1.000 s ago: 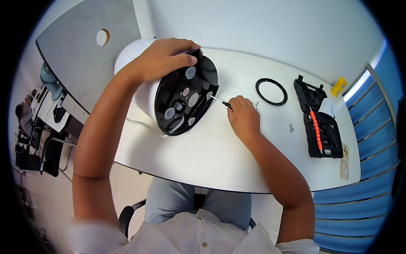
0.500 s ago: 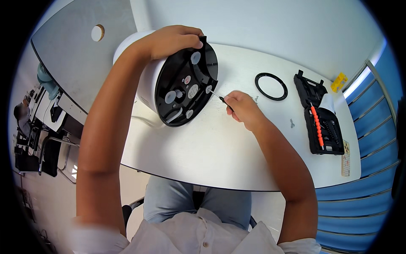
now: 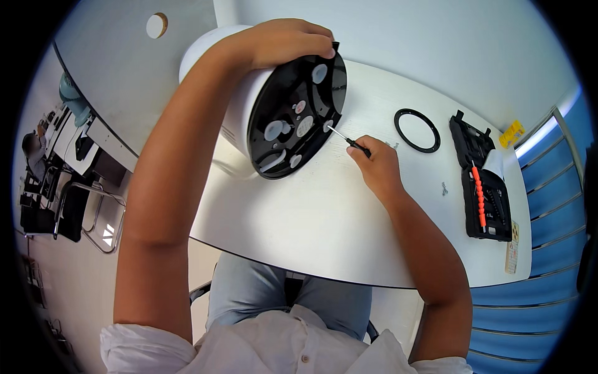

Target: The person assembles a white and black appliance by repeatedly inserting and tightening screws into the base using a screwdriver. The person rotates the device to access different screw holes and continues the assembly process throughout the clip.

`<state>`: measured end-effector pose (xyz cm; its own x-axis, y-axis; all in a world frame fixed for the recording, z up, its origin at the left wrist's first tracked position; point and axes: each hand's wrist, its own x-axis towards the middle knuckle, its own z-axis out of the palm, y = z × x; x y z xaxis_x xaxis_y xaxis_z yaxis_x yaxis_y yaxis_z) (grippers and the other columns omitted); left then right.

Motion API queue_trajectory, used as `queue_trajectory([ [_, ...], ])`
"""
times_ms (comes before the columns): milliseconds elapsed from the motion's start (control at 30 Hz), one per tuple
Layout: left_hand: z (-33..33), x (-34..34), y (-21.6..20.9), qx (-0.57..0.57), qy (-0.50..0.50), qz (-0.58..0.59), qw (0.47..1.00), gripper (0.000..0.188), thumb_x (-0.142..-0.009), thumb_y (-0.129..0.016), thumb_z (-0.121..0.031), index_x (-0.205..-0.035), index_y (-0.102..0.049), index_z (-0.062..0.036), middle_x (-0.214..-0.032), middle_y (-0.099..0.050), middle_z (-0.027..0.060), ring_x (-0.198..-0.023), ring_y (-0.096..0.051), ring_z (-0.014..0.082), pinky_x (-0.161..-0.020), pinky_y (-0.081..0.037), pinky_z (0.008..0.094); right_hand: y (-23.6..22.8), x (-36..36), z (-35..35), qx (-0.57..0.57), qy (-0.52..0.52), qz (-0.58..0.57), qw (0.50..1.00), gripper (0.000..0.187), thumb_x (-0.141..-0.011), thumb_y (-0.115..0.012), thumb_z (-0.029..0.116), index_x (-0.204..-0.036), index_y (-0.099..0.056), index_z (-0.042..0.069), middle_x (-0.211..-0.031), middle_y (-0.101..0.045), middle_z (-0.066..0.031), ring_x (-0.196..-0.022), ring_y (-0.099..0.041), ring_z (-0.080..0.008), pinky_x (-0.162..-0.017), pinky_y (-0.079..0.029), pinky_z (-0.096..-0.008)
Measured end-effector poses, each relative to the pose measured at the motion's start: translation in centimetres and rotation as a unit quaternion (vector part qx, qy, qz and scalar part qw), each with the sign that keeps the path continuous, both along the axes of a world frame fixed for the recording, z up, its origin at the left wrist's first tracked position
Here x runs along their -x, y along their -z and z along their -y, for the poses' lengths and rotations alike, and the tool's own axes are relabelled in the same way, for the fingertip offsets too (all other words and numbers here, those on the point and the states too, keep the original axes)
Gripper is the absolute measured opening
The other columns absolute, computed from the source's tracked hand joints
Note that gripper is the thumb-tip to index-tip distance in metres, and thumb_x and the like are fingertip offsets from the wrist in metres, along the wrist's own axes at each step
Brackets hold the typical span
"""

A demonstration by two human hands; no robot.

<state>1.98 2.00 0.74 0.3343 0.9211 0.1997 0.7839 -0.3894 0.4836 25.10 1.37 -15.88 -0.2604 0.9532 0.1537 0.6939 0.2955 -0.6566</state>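
A white rounded appliance point(image 3: 240, 103) lies tipped on its side on the table, its black base point(image 3: 289, 131) facing right. The base carries several pale round feet, and a round label sits near its middle. Over the upper edge of the base, my left hand point(image 3: 293, 45) is closed, with the thumb near the rim and the other fingers partly hidden. My right hand point(image 3: 379, 163) pinches the black handle of a screwdriver point(image 3: 359, 148). The screwdriver's thin metal shaft points up and left, its tip at the foot point(image 3: 327, 126) on the base's right edge.
Right of my right hand lie a black ring point(image 3: 417, 148) and small screws point(image 3: 444, 189). Farther right, an open black tool case point(image 3: 492, 215) holds an orange flexible shaft point(image 3: 479, 196). A remote control point(image 3: 512, 252) and a yellow item point(image 3: 511, 134) lie near the table's right edge.
The whole view has shifted, so the appliance and table things appear farther right. The screwdriver tip stays at the same foot, while my right fingers have changed position slightly on the handle.
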Motion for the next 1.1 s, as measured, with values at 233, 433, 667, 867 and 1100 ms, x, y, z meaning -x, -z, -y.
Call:
queue_trajectory([
  [233, -0.1, 0.3, 0.1, 0.030, 0.016, 0.022, 0.999, 0.051, -0.076, -0.051, -0.039, -0.110, -0.061, -0.0021, -0.098, -0.064, 0.0158, -0.090, -0.057, 0.0253, -0.088, -0.044, 0.0331, 2.3, 0.4, -0.3, -0.261, 0.022, 0.152, 0.953, 0.020, -0.090, -0.062, 0.027, -0.093, -0.065, 0.007, -0.077, -0.060, -0.0070, -0.075, -0.058, -0.0241, -0.063, -0.047, -0.0389],
  [433, 0.2, 0.4, -0.2, 0.030, 0.006, 0.008, 1.000, 0.050, -0.076, -0.052, -0.038, -0.110, -0.061, -0.0020, -0.097, -0.064, 0.0162, -0.090, -0.057, 0.0257, -0.087, -0.044, 0.0333, -0.6, 0.9, 0.3, -0.025, 0.010, -0.024, 0.999, 0.021, -0.089, -0.064, 0.021, -0.096, -0.054, 0.004, -0.074, -0.055, -0.0082, -0.068, -0.056, -0.0249, -0.061, -0.044, -0.0386],
  [667, -0.3, 0.4, 0.1, -0.006, 0.001, 0.003, 1.000, 0.050, -0.076, -0.052, -0.038, -0.108, -0.061, -0.0017, -0.097, -0.064, 0.0159, -0.089, -0.057, 0.0258, -0.087, -0.044, 0.0327, 0.9, 0.3, -0.4, -0.195, -0.022, 0.039, 0.980, 0.023, -0.083, -0.069, 0.017, -0.082, -0.051, 0.002, -0.074, -0.055, -0.0108, -0.064, -0.055, -0.0272, -0.059, -0.044, -0.0378],
  [867, 0.1, 0.3, -0.1, 0.019, 0.015, 0.006, 1.000, 0.049, -0.076, -0.052, -0.038, -0.106, -0.061, -0.0016, -0.095, -0.063, 0.0157, -0.087, -0.057, 0.0255, -0.086, -0.044, 0.0324, -0.4, -0.1, -1.2, 0.248, -0.004, -0.159, 0.955, 0.022, -0.085, -0.067, 0.020, -0.075, -0.055, 0.004, -0.075, -0.058, -0.0073, -0.065, -0.056, -0.0233, -0.054, -0.043, -0.0350],
  [1100, -0.4, 0.3, 0.1, 0.008, 0.002, -0.002, 1.000, 0.051, -0.076, -0.051, -0.036, -0.110, -0.061, 0.0006, -0.099, -0.063, 0.0166, -0.091, -0.057, 0.0269, -0.089, -0.043, 0.0334, 0.5, 0.7, -0.2, -0.332, 0.028, 0.216, 0.918, 0.015, -0.088, -0.062, 0.021, -0.083, -0.063, 0.006, -0.074, -0.061, -0.0030, -0.069, -0.056, -0.0209, -0.054, -0.043, -0.0352],
])
